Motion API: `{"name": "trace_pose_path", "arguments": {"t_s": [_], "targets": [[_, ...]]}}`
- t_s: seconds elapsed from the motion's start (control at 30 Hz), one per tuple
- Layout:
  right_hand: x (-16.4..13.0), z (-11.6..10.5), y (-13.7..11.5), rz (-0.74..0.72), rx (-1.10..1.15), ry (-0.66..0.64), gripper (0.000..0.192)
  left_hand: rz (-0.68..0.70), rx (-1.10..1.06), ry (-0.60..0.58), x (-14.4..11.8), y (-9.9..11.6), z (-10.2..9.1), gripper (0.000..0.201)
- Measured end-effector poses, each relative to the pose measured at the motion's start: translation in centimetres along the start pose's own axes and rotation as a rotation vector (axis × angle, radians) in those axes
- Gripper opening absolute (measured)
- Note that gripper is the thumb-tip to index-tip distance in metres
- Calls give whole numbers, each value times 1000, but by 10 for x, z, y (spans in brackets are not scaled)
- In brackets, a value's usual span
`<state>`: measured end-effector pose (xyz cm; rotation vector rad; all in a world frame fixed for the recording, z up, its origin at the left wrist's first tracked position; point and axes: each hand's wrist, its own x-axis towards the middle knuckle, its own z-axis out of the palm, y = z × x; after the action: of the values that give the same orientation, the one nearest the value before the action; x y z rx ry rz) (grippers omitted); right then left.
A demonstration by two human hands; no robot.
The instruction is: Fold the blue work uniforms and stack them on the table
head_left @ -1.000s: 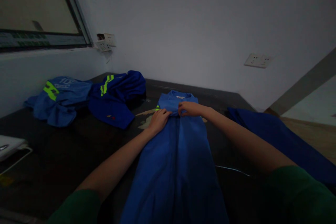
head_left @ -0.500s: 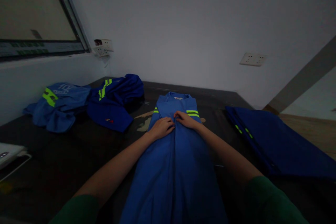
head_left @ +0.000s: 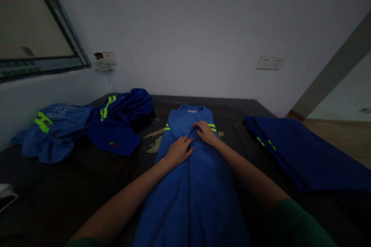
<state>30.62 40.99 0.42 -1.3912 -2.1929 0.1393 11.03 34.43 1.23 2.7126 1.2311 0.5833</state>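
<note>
A blue work jacket (head_left: 191, 177) with neon-yellow stripes lies lengthwise on the dark worktop (head_left: 72, 185), folded narrow, its collar toward the wall. The left hand (head_left: 179, 150) rests flat on the jacket's upper middle, palm down, fingers loosely spread and gripping nothing. The right hand (head_left: 206, 132) lies just beyond it, nearer the collar, also flat and open on the cloth, fingers pointing left; the two hands are nearly touching. Both forearms stretch out over the jacket. To the left lie two crumpled blue jackets (head_left: 87, 127); to the right, a folded dark blue garment (head_left: 301, 154).
</note>
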Motion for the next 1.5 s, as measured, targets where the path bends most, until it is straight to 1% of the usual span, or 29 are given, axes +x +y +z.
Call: {"name": "trace_pose_path", "arguments": {"t_s": [0.07,0.17,0.27,0.33,0.43,0.5,0.63,0.7,0.73,0.8,0.87,0.9,0.97,1.03,1.1,1.17,1.23,1.3,1.4,1.47,1.5], "targets": [[12,-6,10,151,-107,-12,36,2,-22,8,0,-2,5,37],[24,-7,27,278,-216,-86,44,44,-91,30,-1,-6,12,32],[23,-3,46,410,-290,-196,53,85,-136,49,-1,-8,14,30],[18,0,57,471,-316,-242,55,99,-154,55,-1,-9,14,29],[12,1,67,468,-293,-222,51,114,-183,44,0,-9,14,30],[13,0,70,447,-279,-187,49,107,-197,40,1,-9,15,28],[29,-3,73,435,-279,-111,46,90,-172,94,1,-8,13,23],[41,-3,76,437,-278,-96,47,111,-137,115,1,-8,11,22],[46,-3,77,441,-278,-89,48,133,-117,104,1,-7,10,23],[56,-1,81,457,-282,-79,49,175,-78,39,1,-7,10,33],[61,2,86,487,-286,-81,51,175,-47,-33,2,-7,11,45],[62,5,87,503,-287,-88,52,159,-38,-56,2,-7,12,47],[61,11,91,529,-291,-98,53,118,-31,-74,2,-8,14,45],[59,17,92,538,-305,-81,54,90,-29,-74,2,-7,15,43],[57,20,92,527,-330,-36,52,79,-26,-73,2,-7,14,41],[57,18,88,496,-360,23,50,79,-22,-72,2,-6,12,40],[56,12,78,424,-378,82,46,81,-21,-72,1,-6,11,39],[53,6,62,307,-363,121,42,81,-21,-72,1,-6,11,39],[43,5,33,108,-285,110,37,89,-24,-52,0,-7,13,39],[33,12,16,37,-243,68,37,88,-27,-12,1,-8,13,37],[29,17,9,30,-235,44,37,82,-29,15,1,-8,13,35]]}}
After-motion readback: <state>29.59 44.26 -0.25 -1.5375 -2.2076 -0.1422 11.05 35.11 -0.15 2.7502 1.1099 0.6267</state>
